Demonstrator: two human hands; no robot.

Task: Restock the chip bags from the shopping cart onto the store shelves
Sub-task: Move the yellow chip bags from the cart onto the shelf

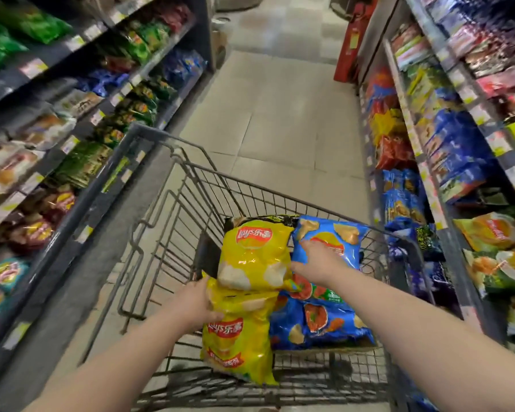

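1. A tiled floor (280, 129) is seen between left shelves (42, 66) at 9 o'clock and right shelves (464, 84) at 3 o'clock.
2. Chip bags are held in a cart (280, 194) at 6 o'clock.
3. The near yellow bag (238, 346) is gripped at its top edge by the left hand (197, 304).
4. The right hand (315, 263) is laid on the far blue bag (345, 230); whether it is gripped cannot be told.
5. "Lay's" is read on the near and far yellow bag (253, 257).

In the wire cart (173, 209) at lower centre, one yellow chip bag (253, 257) lay tilted over a second yellow bag (238, 349) that overlapped the near rim. Blue bags (318, 319) lay beside them on the right. Stocked shelves (72, 120) lined both sides.
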